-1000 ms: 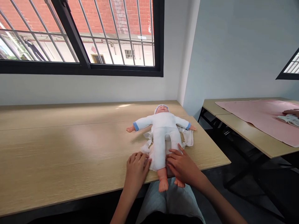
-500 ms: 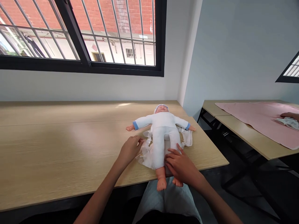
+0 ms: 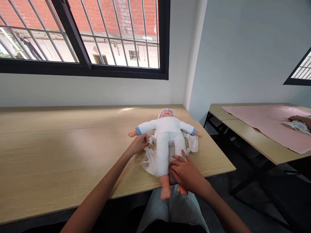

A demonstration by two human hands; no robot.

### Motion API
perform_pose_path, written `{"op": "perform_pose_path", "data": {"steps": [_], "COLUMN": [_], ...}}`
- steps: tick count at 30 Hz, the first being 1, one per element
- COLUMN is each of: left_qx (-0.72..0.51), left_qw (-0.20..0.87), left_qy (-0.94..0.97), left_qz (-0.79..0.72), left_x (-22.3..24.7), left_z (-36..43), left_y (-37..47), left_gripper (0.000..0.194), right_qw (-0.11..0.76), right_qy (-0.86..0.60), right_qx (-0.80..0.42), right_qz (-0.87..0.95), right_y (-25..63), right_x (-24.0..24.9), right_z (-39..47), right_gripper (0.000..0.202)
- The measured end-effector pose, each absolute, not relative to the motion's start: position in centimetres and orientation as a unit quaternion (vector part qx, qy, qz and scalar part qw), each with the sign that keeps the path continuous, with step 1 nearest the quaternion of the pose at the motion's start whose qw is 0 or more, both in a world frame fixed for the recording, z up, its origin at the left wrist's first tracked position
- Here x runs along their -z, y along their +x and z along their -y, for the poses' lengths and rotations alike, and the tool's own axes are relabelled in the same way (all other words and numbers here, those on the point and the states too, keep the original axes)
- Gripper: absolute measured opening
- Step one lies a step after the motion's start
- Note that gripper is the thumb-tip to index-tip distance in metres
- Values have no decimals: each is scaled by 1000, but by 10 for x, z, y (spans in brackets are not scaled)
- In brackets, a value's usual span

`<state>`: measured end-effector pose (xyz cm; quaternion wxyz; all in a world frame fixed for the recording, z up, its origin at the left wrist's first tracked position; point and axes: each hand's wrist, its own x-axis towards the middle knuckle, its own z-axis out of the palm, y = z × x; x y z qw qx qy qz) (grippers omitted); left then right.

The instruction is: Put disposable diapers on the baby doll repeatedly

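Note:
On its back lies a baby doll [image 3: 167, 125] in a white suit with blue cuffs and a patterned cap, its feet over the table's front edge. Spread beneath its hips and legs is a white diaper [image 3: 150, 161], whose ruffled sides stick out left and right. Beside the doll's hip, my left hand [image 3: 139, 144] is closed, its fingertips pinching the diaper's crumpled left side edge. My right hand [image 3: 184, 170] lies across the doll's lower leg on the right, fingers spread and reaching between the legs. Under that palm, part of the leg is hidden.
The wooden table [image 3: 60, 155] ends close to the doll's right side. Across a gap stands another table with a pink cloth [image 3: 262, 124], where another person's hand [image 3: 300, 119] rests on a white item. A barred window [image 3: 116, 38] is above.
My left hand has moved up along the diaper's left side toward the doll's arm and now pinches its edge. My right hand stays on the leg. The view has shifted slightly.

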<state>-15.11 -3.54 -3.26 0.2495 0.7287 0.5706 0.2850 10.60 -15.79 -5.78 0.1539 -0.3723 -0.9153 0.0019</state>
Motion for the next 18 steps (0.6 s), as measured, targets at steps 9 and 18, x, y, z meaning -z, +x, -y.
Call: {"op": "perform_pose_path", "data": {"steps": [9,18], "left_qx": [-297,-291], "left_qw": [199,85], "left_qy": [756,790], "left_qz": [-548,-532], "left_x": [37,35], "left_z": [24,41], "left_y": [-168,-145], "left_gripper": [16,12], "right_qw": [165,166], "right_qy": [-370,-365], "right_qx": [-6,8], "right_qz": [914,916], "right_y": [107,107], "right_x": [61,64], "right_z": [157,157], "right_gripper": [19,21]}}
